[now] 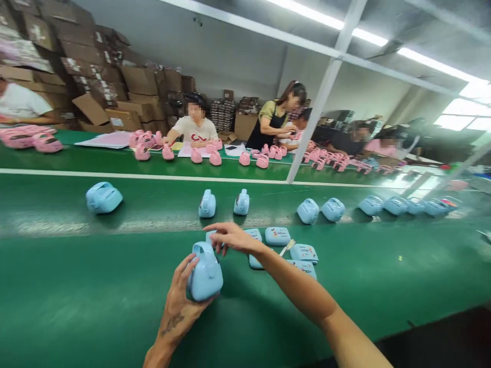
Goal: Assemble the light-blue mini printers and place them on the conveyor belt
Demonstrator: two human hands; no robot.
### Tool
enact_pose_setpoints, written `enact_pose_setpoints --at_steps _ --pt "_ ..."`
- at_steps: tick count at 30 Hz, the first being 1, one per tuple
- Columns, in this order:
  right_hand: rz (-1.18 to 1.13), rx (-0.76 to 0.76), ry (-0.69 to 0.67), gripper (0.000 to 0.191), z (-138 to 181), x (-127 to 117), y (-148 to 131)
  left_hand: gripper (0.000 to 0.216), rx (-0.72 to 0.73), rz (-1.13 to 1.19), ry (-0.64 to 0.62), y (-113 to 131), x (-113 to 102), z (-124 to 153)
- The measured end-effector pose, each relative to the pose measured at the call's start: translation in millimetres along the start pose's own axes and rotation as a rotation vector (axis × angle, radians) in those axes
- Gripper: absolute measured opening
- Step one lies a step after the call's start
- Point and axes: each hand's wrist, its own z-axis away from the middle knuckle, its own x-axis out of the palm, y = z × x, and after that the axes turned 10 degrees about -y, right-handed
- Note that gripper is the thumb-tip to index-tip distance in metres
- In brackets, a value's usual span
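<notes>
My left hand (180,299) is wrapped round a light blue plastic case (205,273) with a handle, holding it upright on the green table (95,301). My right hand (230,236) reaches across above the case, fingers stretched out flat toward the left, over a small cluster of flat blue printed panels (278,236). A small pale tool (287,248) lies among those panels.
Several more blue cases (103,198) stand in a row on the green conveyor belt (57,204) beyond. Pink cases (215,157) line the far table, where other people sit and stand. Cardboard boxes (95,76) are stacked at the back left. A white post (318,112) rises mid-belt.
</notes>
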Motion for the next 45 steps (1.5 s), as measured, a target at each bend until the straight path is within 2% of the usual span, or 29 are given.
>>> enact_pose_setpoints --at_steps 2,3,7,10,16,22,27,37,45 --pt "0.271 0.058 0.017 0.039 -6.0 6.5 3.4 0.095 -0.211 0.262 0.149 0.8 -7.9 10.0" --pt "0.413 0.083 0.025 0.044 -8.5 8.1 5.5 0.095 -0.292 0.417 0.208 -0.3 -12.0 13.9" --pt "0.781 0.107 -0.049 0.074 -16.3 14.1 14.8 0.061 -0.513 0.973 0.376 -8.9 -26.9 21.1" --pt "0.978 0.116 -0.118 0.07 -22.3 21.6 19.8 0.043 -0.583 1.131 0.472 -9.8 -31.8 19.5" --pt "1.197 0.111 -0.172 0.064 -26.9 27.2 20.3 0.05 -0.606 1.186 0.501 -1.4 -30.0 17.3" --pt "1.273 0.051 -0.172 0.043 -9.9 30.2 20.1 0.06 -0.562 1.272 0.469 -8.7 -32.9 22.6" --pt "1.282 0.032 -0.166 0.046 -4.8 30.8 21.3 0.064 -0.552 1.307 0.462 -10.3 -34.2 22.7" --pt "1.318 0.01 -0.22 0.037 -10.1 27.5 16.9 0.066 -0.538 1.301 0.399 -19.2 -37.9 24.5" --pt "1.341 0.037 -0.239 0.046 -5.4 32.9 14.0 0.057 -0.549 1.304 0.412 -17.5 -38.3 25.3"
